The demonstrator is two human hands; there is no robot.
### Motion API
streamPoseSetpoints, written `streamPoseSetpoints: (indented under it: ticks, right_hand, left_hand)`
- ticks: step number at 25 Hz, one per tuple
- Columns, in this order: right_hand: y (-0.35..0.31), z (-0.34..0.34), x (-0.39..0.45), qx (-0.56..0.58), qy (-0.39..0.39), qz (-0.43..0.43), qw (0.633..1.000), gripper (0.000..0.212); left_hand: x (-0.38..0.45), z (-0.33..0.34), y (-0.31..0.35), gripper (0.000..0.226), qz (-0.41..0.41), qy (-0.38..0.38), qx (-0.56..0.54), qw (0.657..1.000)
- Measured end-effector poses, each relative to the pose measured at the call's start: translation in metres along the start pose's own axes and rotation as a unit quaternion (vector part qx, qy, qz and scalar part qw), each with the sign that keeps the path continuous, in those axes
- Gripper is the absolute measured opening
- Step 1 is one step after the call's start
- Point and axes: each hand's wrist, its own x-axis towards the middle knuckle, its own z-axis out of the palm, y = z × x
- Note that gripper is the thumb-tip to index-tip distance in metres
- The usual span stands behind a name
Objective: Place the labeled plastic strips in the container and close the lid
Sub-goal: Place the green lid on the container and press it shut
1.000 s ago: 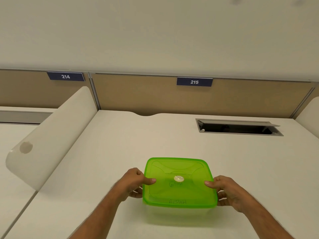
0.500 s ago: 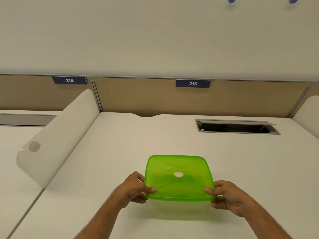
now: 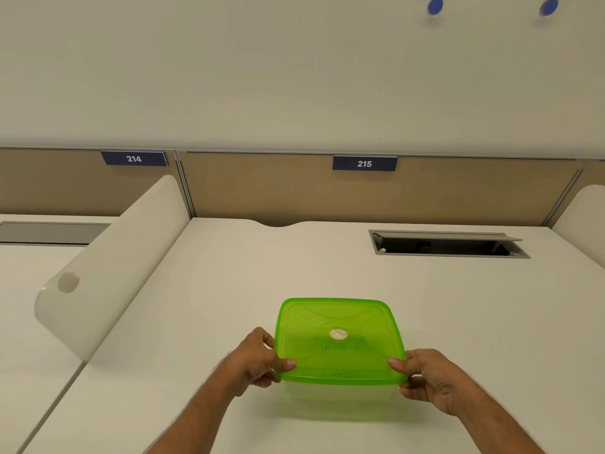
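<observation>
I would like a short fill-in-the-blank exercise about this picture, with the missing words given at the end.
1. The lid is coloured ____.
2. The left hand and right hand both grip the ____.
3. The sign above the desk reads ____.

Missing words: green; lid; 215

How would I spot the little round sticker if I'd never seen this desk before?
Find the white desk below sign 215. Near its front edge, two hands hold a green lid. The sticker is the pale disc at the lid's centre, above handwritten lettering.
</observation>
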Motion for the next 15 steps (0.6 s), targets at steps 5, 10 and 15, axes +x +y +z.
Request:
streamPoseSetpoints:
  ticks: [5, 10, 15]
  right_hand:
    - [-0.009, -0.001, -0.009, -0.09, 0.05, -0.04, 0.994, 0.069]
    - [-0.019, 0.033, -0.005, -0.356, 0.226, -0.329, 0.845, 0.075]
    - [-0.018, 0.067, 0.014, -0.597, 0.168, -0.348, 0.703, 0.085]
  left_hand:
    - [-0.004, -0.006, 0.01, 0.083, 0.029, 0.021, 0.134, 0.99]
    - [0.0, 0.021, 0.023, 0.083, 0.288, 0.172, 0.329, 0.883]
    - [0.02, 0.061, 0.021, 0.072, 0.324, 0.179, 0.486, 0.792]
